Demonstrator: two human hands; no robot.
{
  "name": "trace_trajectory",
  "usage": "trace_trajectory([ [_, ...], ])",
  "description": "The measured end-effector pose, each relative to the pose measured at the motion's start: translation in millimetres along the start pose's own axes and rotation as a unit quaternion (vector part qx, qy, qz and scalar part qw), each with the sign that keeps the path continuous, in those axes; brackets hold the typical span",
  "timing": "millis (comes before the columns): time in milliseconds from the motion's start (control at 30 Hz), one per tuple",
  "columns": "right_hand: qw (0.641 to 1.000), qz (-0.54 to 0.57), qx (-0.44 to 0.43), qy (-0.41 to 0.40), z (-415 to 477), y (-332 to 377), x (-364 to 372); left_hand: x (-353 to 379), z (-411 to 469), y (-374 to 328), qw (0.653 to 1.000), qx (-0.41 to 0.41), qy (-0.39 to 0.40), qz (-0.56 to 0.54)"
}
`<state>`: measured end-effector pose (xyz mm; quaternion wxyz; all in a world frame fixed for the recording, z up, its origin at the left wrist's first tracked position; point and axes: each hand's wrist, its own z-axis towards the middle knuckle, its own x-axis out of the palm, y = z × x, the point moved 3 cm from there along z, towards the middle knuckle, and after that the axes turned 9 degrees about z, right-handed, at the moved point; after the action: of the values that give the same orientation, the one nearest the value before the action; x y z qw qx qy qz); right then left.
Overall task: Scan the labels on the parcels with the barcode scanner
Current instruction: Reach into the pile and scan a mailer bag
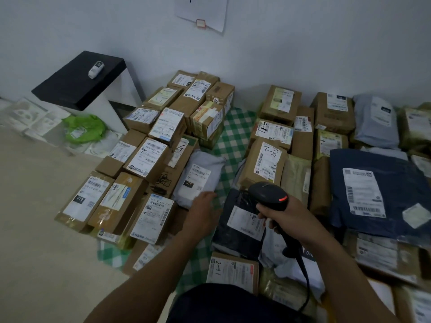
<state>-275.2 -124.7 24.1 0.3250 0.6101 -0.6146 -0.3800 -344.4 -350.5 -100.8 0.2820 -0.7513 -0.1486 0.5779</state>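
My right hand [285,214] grips the handle of a black barcode scanner [268,194] whose red light glows; its head hangs over a dark bag parcel [235,231] with a white label. My left hand [201,212] reaches forward with its fingers on the near edge of a grey bag parcel [198,178] bearing a white label. Cardboard parcels [149,159] with labels lie packed on the left, and more boxes [263,164] lie on the right. A large navy bag parcel [373,192] lies at the right.
A green checked cloth [233,138] lies under the parcels on the floor. A white cabinet with a black top [79,82] stands at the back left, a small white device [95,69] on it. A green bag [84,128] sits beside it. The scanner's cable [305,280] runs down toward me.
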Motion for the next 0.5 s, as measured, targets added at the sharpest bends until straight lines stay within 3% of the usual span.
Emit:
trace_trajectory([
  [133,1.0,-0.01,-0.002,0.009,-18,-21,7,9,-64,-3,0.996,0.057,0.062,-0.011],
  [367,1.0,-0.012,-0.001,0.003,-44,-55,28,48,-127,30,0.981,-0.044,0.185,-0.043],
  [500,1.0,-0.013,0.0,0.006,-55,-68,34,61,-134,41,0.983,-0.055,0.172,-0.028],
])
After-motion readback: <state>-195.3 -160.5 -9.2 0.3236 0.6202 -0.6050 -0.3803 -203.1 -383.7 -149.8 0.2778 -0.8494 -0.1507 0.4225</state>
